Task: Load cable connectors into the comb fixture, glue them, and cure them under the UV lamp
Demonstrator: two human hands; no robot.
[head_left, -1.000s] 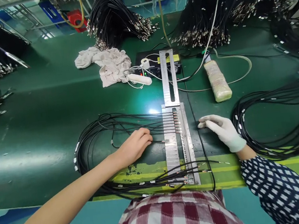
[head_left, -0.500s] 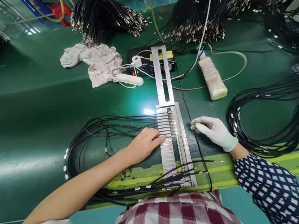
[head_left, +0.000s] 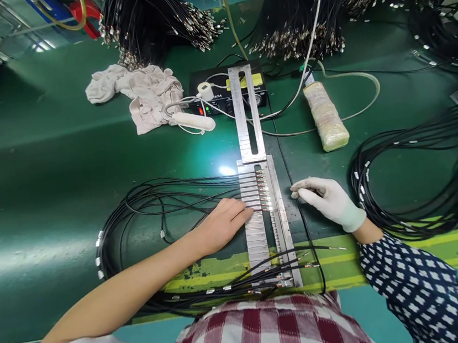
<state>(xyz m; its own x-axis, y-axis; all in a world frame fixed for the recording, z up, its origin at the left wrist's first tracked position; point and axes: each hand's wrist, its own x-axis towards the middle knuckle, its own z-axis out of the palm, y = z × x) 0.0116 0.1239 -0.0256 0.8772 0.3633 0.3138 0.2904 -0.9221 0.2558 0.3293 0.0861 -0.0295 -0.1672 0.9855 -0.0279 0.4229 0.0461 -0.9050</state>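
My bare left hand [head_left: 223,225] rests on the left side of a slotted metal jig [head_left: 257,240], its thumb and fingers closed on a black cable whose tip shows just past them. Several black cables [head_left: 184,181] lie in the slots above, their stripped, coloured ends [head_left: 261,181] in a row along the jig's opening. To the right of the jig, apart from it, hovers my right hand [head_left: 328,201] in a white glove. Its fingertips are pinched together, and I see nothing between them. More loose cables [head_left: 242,281] cross the jig's near end.
A second slotted metal plate [head_left: 242,119] extends beyond the jig, towards a black control box [head_left: 219,92]. Around it are a white handheld lamp [head_left: 193,121], a crumpled cloth [head_left: 153,97] and a wrapped block [head_left: 327,120]. Coiled cables [head_left: 365,193] lie right; cable bundles [head_left: 293,13] fill the back.
The view has shifted slightly. Both hands keep nearly the same place and pose, and the cables in the jig look unchanged.
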